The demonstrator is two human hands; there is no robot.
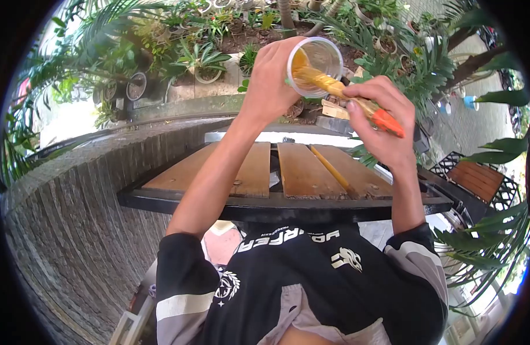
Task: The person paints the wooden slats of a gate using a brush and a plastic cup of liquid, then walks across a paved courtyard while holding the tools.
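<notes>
Above slatted wooden table (254,167) – left hand (273,79) wrapped round clear cup (322,56), mouth tilted toward camera. Right hand (396,102) – fingers pinching brush (334,86), yellow-coated end inside cup, orange handle tip pointing outward. Potted plants (203,59) beyond table.
</notes>
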